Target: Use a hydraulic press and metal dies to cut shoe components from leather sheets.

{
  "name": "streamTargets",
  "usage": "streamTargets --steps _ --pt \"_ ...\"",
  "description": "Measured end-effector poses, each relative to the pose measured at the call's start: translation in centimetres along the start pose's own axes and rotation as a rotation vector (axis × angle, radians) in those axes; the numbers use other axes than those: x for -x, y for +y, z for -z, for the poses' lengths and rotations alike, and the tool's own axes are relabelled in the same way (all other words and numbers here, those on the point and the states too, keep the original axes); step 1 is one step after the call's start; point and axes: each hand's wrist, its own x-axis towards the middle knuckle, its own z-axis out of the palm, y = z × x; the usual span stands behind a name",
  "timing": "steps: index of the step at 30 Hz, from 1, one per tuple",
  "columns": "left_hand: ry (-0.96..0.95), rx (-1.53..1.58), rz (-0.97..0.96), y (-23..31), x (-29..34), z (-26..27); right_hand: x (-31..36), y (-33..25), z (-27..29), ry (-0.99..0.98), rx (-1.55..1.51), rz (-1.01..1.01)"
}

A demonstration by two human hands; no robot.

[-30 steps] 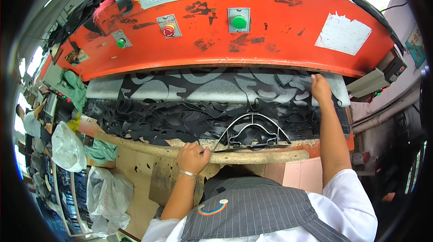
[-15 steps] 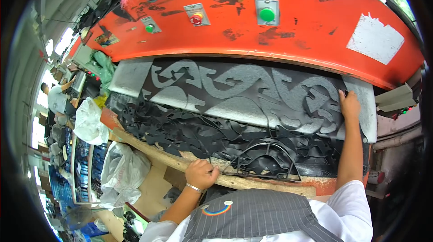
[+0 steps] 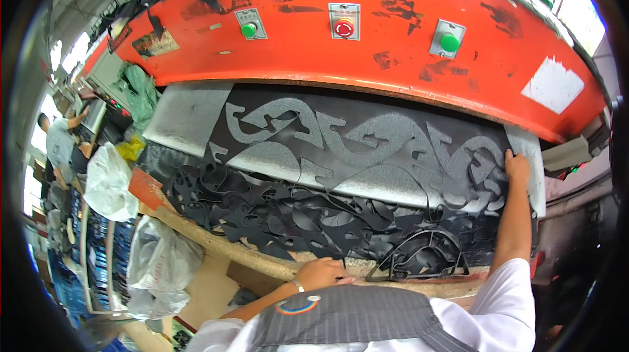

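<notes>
My right hand [image 3: 517, 167] is at the right edge of a black sheet [image 3: 386, 104] with large curved shapes cut out of it, its fingers closed on that edge. Through the cut-outs shows a whitish-grey board [image 3: 190, 116], on which the sheet lies under the orange press. My left hand [image 3: 322, 273], a bracelet at its wrist, rests low on the wooden rail [image 3: 249, 244] along the front, fingers curled over it. Just right of that hand stands a black metal cutting die [image 3: 419, 254] with a curved outline, among black scraps.
A heap of black offcuts [image 3: 295, 211] fills the strip before the board. The orange press beam [image 3: 288, 57] carries green buttons and a red one. White plastic bags [image 3: 157, 263] hang at the left. Another person [image 3: 60, 145] works far left.
The view has swung left, so the press and sheet sit further right in the picture. My left hand has flattened somewhat on the rail; my right hand stays at the sheet's edge.
</notes>
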Motion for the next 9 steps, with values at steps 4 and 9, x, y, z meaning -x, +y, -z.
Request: streamTargets --steps 4,9 --pt "-0.079 0.094 -0.031 -1.9 0.3 0.2 1.5 -1.1 0.5 0.026 -0.022 -0.088" --pt "0.010 0.134 -0.061 -2.1 -0.7 1.0 -3.6 1.7 -0.8 -0.039 0.102 0.083"
